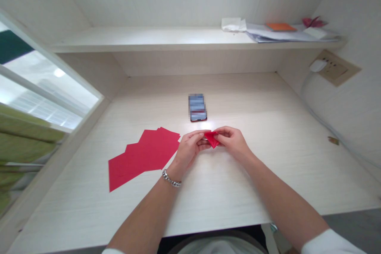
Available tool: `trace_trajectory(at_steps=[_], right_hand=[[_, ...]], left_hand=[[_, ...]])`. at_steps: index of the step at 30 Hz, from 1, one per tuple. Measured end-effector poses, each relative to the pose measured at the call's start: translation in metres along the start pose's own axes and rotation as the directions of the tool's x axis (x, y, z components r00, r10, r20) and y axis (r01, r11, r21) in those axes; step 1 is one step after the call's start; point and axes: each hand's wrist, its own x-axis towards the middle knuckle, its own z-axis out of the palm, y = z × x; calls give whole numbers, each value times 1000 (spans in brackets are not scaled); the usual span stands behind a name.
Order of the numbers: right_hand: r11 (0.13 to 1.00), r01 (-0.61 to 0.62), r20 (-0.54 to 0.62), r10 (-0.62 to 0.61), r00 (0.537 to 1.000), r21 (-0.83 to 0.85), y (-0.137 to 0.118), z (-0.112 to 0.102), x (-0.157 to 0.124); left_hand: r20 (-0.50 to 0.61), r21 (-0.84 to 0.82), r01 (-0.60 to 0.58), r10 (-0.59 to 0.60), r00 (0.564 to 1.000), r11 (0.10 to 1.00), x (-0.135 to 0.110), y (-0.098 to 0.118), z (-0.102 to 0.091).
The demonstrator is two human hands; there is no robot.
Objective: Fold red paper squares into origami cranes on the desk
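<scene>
A small folded piece of red paper (212, 139) is pinched between both of my hands just above the pale wooden desk (268, 158). My left hand (190, 149), with a silver chain bracelet at the wrist, grips its left side with closed fingers. Closed on the right side of the paper is my right hand (232, 141). Several flat red paper sheets (143, 156) lie fanned out on the desk, immediately left of my left hand.
A phone (197, 107) lies face up on the desk just beyond my hands. The shelf (149, 39) above holds papers, an orange pad (280, 27) and a small red folded shape (312, 22). A wall socket with a white plug (318, 65) is at right. A window is at left.
</scene>
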Motion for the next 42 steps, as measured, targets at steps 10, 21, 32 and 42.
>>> trace_trajectory(at_steps=[10,21,32,42], right_hand=[[981,80,56,-71,996,-176,-4,-1,-2],[995,59,60,-54,997,-85,-5,-1,-3],[965,150,88,-134,987,-216,-5,-1,-6],[912,191,52,-185,981,-362,-11,0,-11]], left_hand=[[48,58,21,-24,999,998,0,0,-1],[47,110,21,-26,999,994,1,0,-6],[88,107,-7,-3,996,994,1,-2,-8],[138,124,8,-26,990,992,0,1,-11]])
